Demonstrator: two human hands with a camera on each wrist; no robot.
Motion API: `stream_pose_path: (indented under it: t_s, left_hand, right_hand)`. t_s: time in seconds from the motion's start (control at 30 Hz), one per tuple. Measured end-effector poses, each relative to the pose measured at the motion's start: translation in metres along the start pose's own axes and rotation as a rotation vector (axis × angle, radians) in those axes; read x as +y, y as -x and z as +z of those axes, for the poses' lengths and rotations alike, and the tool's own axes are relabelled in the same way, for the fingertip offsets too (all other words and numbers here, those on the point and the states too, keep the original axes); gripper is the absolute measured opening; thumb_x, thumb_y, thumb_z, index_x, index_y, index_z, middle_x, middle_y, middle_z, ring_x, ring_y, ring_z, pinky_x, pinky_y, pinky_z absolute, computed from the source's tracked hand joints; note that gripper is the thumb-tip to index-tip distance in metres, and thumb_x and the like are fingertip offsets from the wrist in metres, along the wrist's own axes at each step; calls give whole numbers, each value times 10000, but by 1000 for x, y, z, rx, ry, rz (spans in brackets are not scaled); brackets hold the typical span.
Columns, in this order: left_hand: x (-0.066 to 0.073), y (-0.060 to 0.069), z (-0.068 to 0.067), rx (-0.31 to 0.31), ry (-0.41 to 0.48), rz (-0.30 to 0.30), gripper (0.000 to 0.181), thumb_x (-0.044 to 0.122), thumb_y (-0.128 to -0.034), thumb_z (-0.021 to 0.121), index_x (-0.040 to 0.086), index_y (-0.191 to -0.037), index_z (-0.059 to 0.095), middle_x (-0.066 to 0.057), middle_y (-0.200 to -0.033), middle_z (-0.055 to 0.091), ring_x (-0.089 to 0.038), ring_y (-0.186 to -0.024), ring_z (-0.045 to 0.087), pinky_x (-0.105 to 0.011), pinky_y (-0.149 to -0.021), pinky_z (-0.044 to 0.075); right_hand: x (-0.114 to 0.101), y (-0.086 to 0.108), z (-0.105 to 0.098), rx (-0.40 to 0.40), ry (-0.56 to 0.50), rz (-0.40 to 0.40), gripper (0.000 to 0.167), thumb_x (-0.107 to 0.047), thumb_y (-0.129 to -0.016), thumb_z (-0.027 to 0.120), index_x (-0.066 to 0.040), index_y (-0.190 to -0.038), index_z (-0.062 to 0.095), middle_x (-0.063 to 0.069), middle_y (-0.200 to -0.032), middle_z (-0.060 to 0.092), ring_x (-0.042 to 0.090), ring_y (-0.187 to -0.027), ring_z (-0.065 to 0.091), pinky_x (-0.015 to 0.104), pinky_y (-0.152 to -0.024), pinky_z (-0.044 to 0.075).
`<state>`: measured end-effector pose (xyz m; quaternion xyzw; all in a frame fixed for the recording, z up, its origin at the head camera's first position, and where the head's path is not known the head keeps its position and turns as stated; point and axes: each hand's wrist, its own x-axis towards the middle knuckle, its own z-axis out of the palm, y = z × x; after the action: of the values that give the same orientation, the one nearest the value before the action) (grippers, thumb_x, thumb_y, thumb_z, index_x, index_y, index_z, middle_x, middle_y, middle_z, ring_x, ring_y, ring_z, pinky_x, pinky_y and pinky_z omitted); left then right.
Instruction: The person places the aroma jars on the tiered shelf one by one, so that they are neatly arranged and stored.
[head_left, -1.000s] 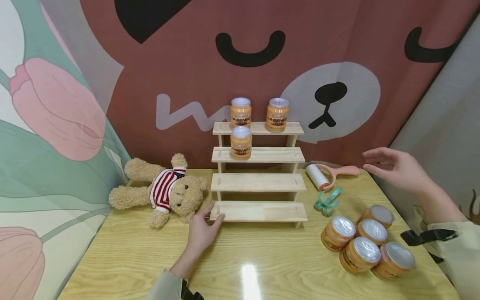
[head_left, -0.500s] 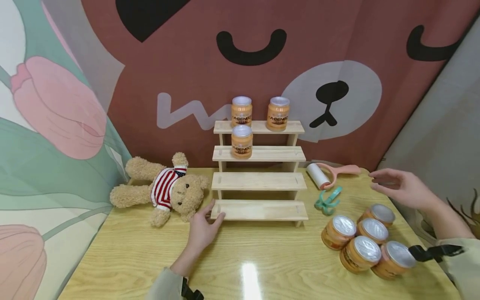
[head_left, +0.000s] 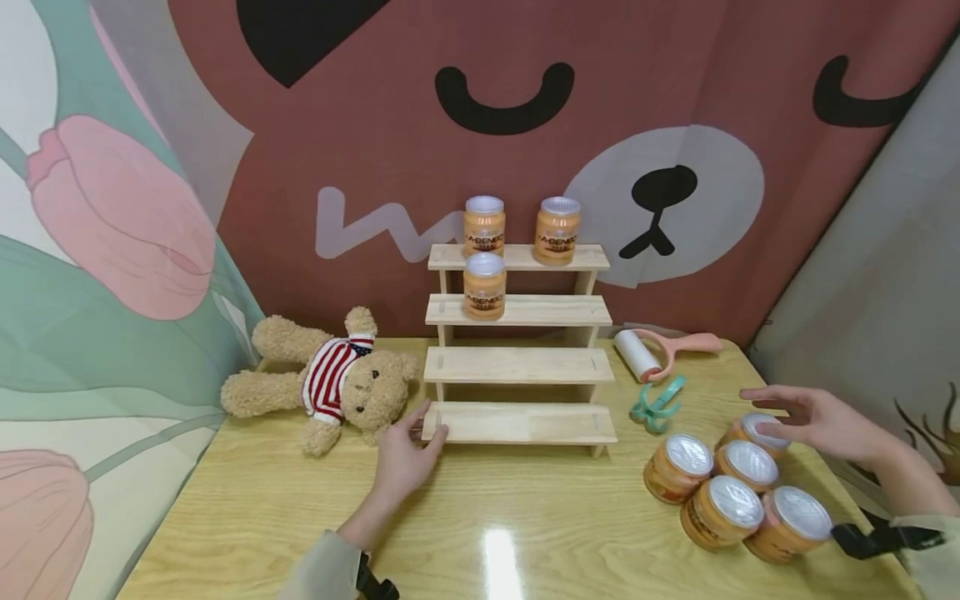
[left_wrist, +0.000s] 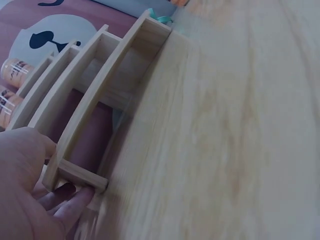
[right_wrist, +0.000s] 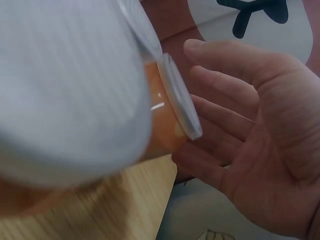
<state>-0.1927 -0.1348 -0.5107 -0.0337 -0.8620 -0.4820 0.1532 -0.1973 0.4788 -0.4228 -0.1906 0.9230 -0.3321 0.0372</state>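
My left hand (head_left: 405, 462) grips the left end of the lowest step of a four-tier wooden display stand (head_left: 517, 422). In the left wrist view its fingers curl around that end of the stand (left_wrist: 82, 175). Over at the right, my right hand (head_left: 840, 425) hovers with spread fingers beside the rearmost of several orange jars (head_left: 738, 433) with silvery lids. The right wrist view has this jar (right_wrist: 167, 120) between thumb and fingers, with no clear grip on it. Two similar jars (head_left: 557, 233) stand on the top tier and a third jar (head_left: 484, 287) on the second tier's left.
A teddy bear (head_left: 352, 383) in a striped shirt lies left of the stand. To its right are a pink-handled lint roller (head_left: 637, 356) and a green claw-shaped item (head_left: 656, 406). A curtain with a bear print (head_left: 360, 150) hangs behind the table (head_left: 300, 525).
My right hand has come down from above the table's far right corner to the rearmost jar. The left hand has kept its hold on the stand.
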Motion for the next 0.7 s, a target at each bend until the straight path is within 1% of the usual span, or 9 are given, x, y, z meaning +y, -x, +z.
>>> stream_pose_path:
  t_s: [0.1, 0.2, 0.27, 0.33, 0.4, 0.47, 0.57, 0.63, 0.7]
  left_hand:
    - [-3, -1, -1, -23, 8, -6, 567, 190, -936, 828, -10, -1434, 647, -179, -1043, 805, -148, -750, 690, -213, -609, 558]
    - [-6, -1, -2, -42, 18, 7, 589, 197, -945, 824, -28, -1451, 624, -201, -1071, 807, -160, -754, 710, -191, -547, 512]
    - [-6, -1, -2, -44, 28, 16, 600, 193, -945, 824, -40, -1456, 613, -232, -1126, 797, -220, -861, 770, -225, -594, 574]
    - [-7, -1, -2, -44, 25, 26, 600, 190, -951, 818, -47, -1459, 606, -241, -1206, 776, -284, -995, 785, -287, -713, 647]
    - [-7, 0, -2, -43, 33, 21, 601, 188, -953, 816, -44, -1464, 601, -236, -1304, 740, -329, -1081, 772, -365, -815, 672]
    - [-7, 0, -1, -41, 33, 24, 592, 185, -960, 809, -48, -1463, 600, -218, -1389, 698, -338, -1144, 751, -412, -866, 668]
    - [-7, 0, 0, -38, 23, 23, 587, 198, -963, 807, -40, -1460, 604, -186, -1443, 665, -310, -1110, 757, -418, -873, 667]
    - [-8, 0, 1, -33, 14, 27, 585, 201, -962, 809, -40, -1456, 608, -183, -1433, 673, -291, -1078, 763, -415, -862, 668]
    - [-8, 0, 1, -33, 10, 25, 590, 204, -959, 812, -37, -1457, 608, -179, -1427, 677, -278, -1065, 768, -415, -885, 664]
  right_hand:
    - [4, 4, 3, -23, -9, -10, 426, -73, -992, 738, -47, -1409, 654, -381, -1339, 581, -217, -1198, 523, 156, -793, 568]
    - [8, 7, 6, -46, -31, -57, 426, -29, -988, 720, -35, -1408, 651, -354, -1354, 600, -202, -1221, 525, 136, -816, 552]
    - [9, 9, 8, -56, -52, -90, 446, 4, -978, 715, -25, -1417, 640, -337, -1368, 609, -198, -1239, 524, 124, -833, 540]
    - [11, 10, 9, -75, -82, -126, 489, 52, -961, 707, 11, -1438, 607, -320, -1401, 601, -184, -1264, 524, 117, -849, 538]
    - [12, 12, 10, -80, -105, -126, 533, 66, -941, 721, 14, -1455, 589, -322, -1411, 595, -187, -1266, 522, 123, -848, 549]
    - [13, 14, 12, -84, -122, -109, 563, 56, -936, 739, 10, -1473, 574, -318, -1415, 594, -191, -1260, 521, 136, -835, 560]
    - [13, 17, 15, -36, -108, -85, 565, 35, -911, 785, 11, -1446, 605, -309, -1375, 630, -186, -1212, 554, 145, -804, 572]
    - [13, 18, 17, 7, -83, -88, 535, 34, -898, 803, 22, -1407, 639, -292, -1345, 660, -183, -1188, 572, 134, -794, 568]
    - [12, 18, 17, 54, -62, -87, 496, 33, -880, 823, 29, -1354, 678, -281, -1303, 691, -176, -1153, 597, 129, -777, 573]
